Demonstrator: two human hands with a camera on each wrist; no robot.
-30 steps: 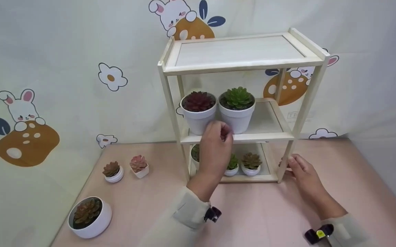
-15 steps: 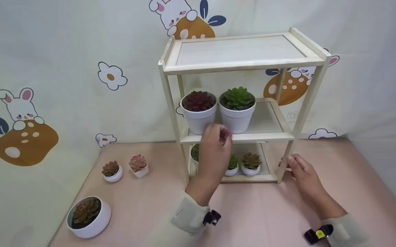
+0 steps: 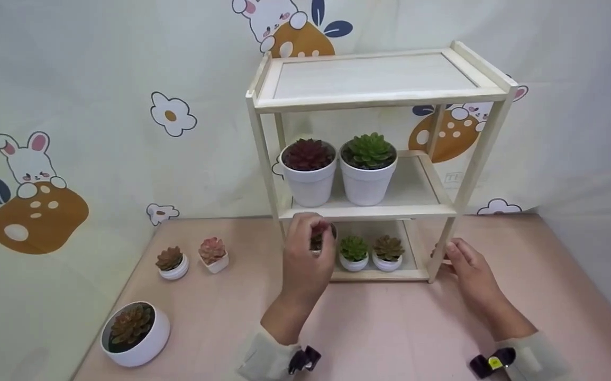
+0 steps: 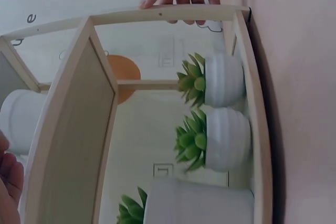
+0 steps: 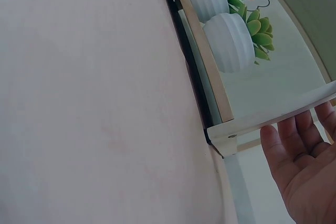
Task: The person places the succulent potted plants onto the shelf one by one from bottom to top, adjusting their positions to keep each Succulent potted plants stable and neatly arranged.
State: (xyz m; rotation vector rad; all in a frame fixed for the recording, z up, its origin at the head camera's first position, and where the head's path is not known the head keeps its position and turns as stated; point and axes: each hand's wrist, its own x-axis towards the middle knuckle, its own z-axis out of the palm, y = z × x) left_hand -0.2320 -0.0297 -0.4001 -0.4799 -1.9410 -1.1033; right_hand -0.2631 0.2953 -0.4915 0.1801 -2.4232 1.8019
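A three-level wooden shelf (image 3: 374, 76) stands on the table. On its middle level sit two white pots, one with a dark red succulent (image 3: 309, 177), one with a green succulent (image 3: 367, 177). My left hand (image 3: 305, 262), fingers loosely bent around nothing I can see, is in front of the lower level's left part. Behind it is a larger pot (image 4: 197, 203), mostly hidden in the head view. Beside that stand small pots with a green succulent (image 3: 354, 256) and a brownish succulent (image 3: 388, 254). My right hand (image 3: 469, 270) holds the shelf's right side low down, thumb in front.
At the table's left are a small round pot with a reddish-brown succulent (image 3: 173, 264), a square pot with a pink succulent (image 3: 213, 256) and a wide white bowl planter (image 3: 146, 341). A patterned cloth (image 3: 99, 69) hangs behind the shelf.
My left hand has moved down and left, away from the two middle-level pots, uncovering the small green succulent below. The right hand stays on the shelf's side.
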